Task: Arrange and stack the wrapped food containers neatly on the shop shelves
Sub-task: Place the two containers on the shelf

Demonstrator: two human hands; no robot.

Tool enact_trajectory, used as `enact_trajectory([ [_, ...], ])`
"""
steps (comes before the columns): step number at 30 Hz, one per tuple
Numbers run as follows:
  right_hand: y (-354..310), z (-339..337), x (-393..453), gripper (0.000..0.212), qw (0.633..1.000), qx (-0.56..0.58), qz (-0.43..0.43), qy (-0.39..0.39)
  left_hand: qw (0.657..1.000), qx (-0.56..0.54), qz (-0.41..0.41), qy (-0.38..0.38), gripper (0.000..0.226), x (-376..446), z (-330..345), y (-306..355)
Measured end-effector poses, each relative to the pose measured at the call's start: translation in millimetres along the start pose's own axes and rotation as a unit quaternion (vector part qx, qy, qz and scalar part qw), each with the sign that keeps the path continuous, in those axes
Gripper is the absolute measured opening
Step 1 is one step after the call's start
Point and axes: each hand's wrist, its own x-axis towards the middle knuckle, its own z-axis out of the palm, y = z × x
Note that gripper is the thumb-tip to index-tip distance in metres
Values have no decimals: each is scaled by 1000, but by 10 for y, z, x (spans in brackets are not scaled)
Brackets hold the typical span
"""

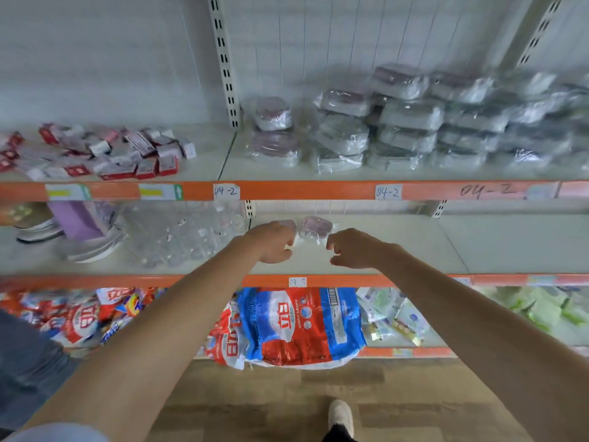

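I see both bare arms reaching onto the pale middle shelf with an orange front lip point(414, 247), hands close together near its centre. My left hand point(273, 242) rests with fingers curled loosely, and I cannot tell whether it touches the small pink-lidded container in clear wrap point(287, 224) that it partly hides just behind it. My right hand point(352, 248) hovers with fingers bent and narrowly parted, holding nothing, just in front of a second pink-lidded wrapped container point(315, 227) that sits toward the shelf's back edge, beside the first. On the upper shelf point(204, 169), toward its right end, stand uneven stacks of wrapped grey and pink food containers point(411, 122), some tilted, with a two-high pile of round wrapped containers point(274, 132) at their left. Red and white small cartons point(95, 151) lie scattered at that shelf's left end. Below the middle shelf a blue, red and white plastic bag point(299, 327) overhangs the lower shelf's front edge
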Motion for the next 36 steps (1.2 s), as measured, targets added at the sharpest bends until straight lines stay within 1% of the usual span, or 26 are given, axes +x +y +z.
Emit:
enact_trajectory([
  [2,-26,-204,-96,38,1000,-18,5,19,1000,1,4,24,16,-83,-205,11],
  [3,-33,-298,-136,38,999,-28,11,27,999,-5,0,33,17,-119,-294,3],
  [6,-42,-593,-266,38,997,-42,25,58,997,-30,-20,72,31,-204,-557,-76],
  [7,-32,-685,-306,38,996,-42,28,66,995,-40,-26,87,31,-213,-640,-113],
  [10,7,-924,-388,40,994,-66,36,82,988,-65,-35,138,24,-232,-832,-197],
  [13,24,-1075,-365,41,989,-86,28,114,979,-81,-34,182,15,-257,-863,-234],
  [15,14,-1099,-323,42,987,-87,26,130,979,-83,-40,184,20,-267,-831,-264],
  [18,-4,-1069,-227,45,986,-95,19,133,981,-80,-54,168,27,-246,-787,-339],
  [21,19,-1054,-95,43,984,-92,7,154,982,-80,-62,158,31,-164,-787,-405],
  [25,140,-1132,101,46,981,-59,13,184,982,-79,-67,155,34,21,-884,-477],
  [31,460,-1416,509,48,974,-68,11,218,981,-57,-67,175,37,473,-1181,-606],
  [36,719,-1660,875,47,966,-62,18,252,988,-21,-61,142,43,967,-1365,-694],
])
